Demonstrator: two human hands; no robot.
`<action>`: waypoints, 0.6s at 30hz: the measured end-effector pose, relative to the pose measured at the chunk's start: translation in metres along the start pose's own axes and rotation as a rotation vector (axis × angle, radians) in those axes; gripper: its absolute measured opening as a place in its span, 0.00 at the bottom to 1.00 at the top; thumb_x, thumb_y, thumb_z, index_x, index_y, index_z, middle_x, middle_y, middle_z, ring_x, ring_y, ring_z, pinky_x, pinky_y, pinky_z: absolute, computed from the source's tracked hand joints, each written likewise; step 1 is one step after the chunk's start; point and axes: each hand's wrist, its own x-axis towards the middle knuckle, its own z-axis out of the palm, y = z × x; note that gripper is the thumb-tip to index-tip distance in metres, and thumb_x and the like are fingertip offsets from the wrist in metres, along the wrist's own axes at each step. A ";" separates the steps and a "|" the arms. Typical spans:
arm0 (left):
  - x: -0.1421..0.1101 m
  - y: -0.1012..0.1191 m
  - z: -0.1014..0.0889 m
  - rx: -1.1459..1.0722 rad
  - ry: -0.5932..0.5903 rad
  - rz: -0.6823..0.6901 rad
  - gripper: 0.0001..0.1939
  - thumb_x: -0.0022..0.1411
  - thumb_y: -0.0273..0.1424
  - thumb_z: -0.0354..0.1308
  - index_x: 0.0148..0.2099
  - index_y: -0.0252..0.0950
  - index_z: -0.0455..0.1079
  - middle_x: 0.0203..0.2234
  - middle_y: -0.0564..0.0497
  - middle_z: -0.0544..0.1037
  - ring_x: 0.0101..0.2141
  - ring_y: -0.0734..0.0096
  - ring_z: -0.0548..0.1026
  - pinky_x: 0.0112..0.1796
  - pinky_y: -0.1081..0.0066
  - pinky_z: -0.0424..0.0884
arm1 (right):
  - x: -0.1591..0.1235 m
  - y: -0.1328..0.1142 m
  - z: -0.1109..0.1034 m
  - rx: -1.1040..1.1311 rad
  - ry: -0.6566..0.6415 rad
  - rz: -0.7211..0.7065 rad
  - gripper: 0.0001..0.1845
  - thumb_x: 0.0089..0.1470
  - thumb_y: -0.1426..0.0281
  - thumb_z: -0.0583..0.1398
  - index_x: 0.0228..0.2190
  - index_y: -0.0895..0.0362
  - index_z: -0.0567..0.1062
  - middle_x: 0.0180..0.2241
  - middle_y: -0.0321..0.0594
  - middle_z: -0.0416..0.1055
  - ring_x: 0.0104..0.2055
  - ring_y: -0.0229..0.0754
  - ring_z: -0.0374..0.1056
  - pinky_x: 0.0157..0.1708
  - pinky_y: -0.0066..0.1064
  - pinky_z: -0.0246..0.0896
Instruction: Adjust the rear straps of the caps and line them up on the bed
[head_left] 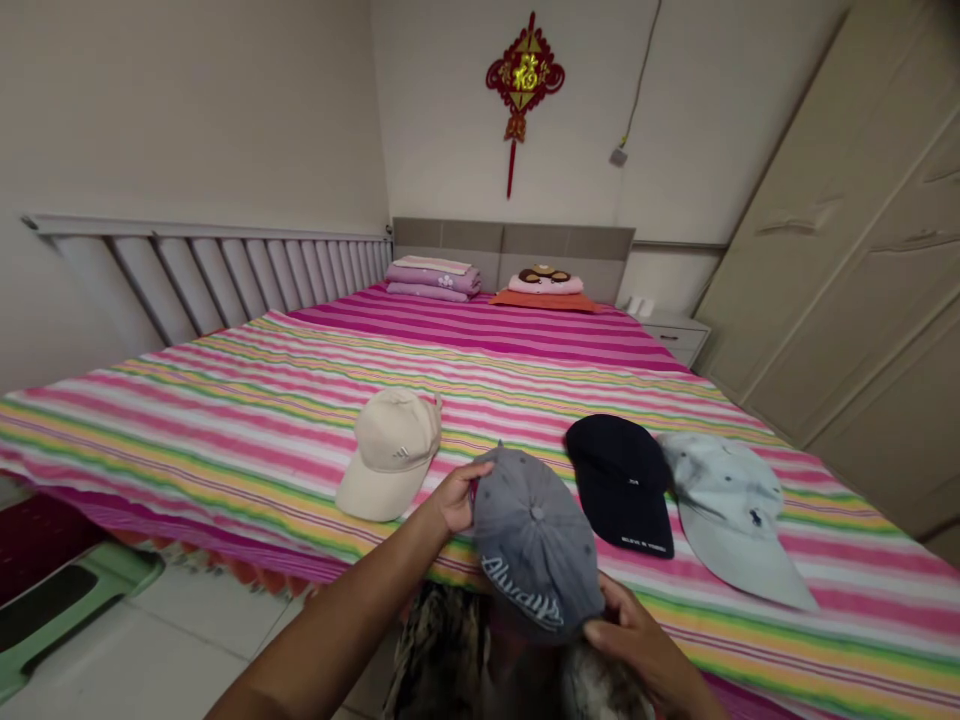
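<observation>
Both my hands hold a grey baseball cap (529,535) with pale lettering over the near edge of a striped bed (247,400). My left hand (455,497) grips the cap's back rim, fingers closed on it. My right hand (637,640) pinches the front of its brim. A beige cap (390,450) lies on the bed to the left. To the right lie a dark navy cap (622,480) and a pale blue cap (731,510), side by side.
Folded purple bedding (433,278) and a pillow with a plush toy (545,285) sit at the headboard. A wardrobe (847,260) stands on the right, a nightstand (675,332) beside it. A green stool (67,600) is on the tiled floor at left.
</observation>
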 end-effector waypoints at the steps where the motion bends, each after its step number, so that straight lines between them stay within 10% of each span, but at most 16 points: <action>1: -0.003 -0.005 0.003 0.009 -0.010 -0.013 0.18 0.47 0.28 0.58 0.42 0.28 0.71 0.28 0.43 0.79 0.32 0.60 0.77 0.43 0.62 0.66 | -0.004 0.001 0.001 0.073 -0.024 0.020 0.31 0.34 0.47 0.63 0.37 0.56 0.75 0.37 0.47 0.75 0.46 0.54 0.67 0.45 0.42 0.59; 5: -0.022 -0.024 0.026 0.071 -0.098 -0.044 0.21 0.38 0.23 0.61 0.41 0.27 0.72 0.26 0.43 0.79 0.25 0.62 0.76 0.35 0.64 0.69 | -0.007 0.001 0.006 0.209 0.101 0.042 0.38 0.41 0.38 0.47 0.33 0.56 0.76 0.33 0.51 0.76 0.42 0.54 0.69 0.40 0.43 0.61; 10: -0.038 -0.029 0.052 0.192 -0.197 -0.125 0.23 0.35 0.27 0.67 0.39 0.26 0.73 0.27 0.43 0.78 0.27 0.68 0.75 0.32 0.71 0.69 | -0.001 -0.019 0.013 0.285 0.271 -0.100 0.21 0.36 0.55 0.65 0.33 0.51 0.74 0.27 0.38 0.74 0.28 0.43 0.69 0.28 0.32 0.63; 18: -0.034 -0.028 0.070 0.360 0.018 -0.156 0.16 0.34 0.31 0.69 0.28 0.28 0.74 0.20 0.49 0.75 0.20 0.76 0.71 0.25 0.76 0.64 | -0.006 -0.049 0.010 0.060 0.213 -0.160 0.11 0.38 0.66 0.66 0.25 0.57 0.72 0.20 0.32 0.65 0.20 0.32 0.58 0.20 0.22 0.53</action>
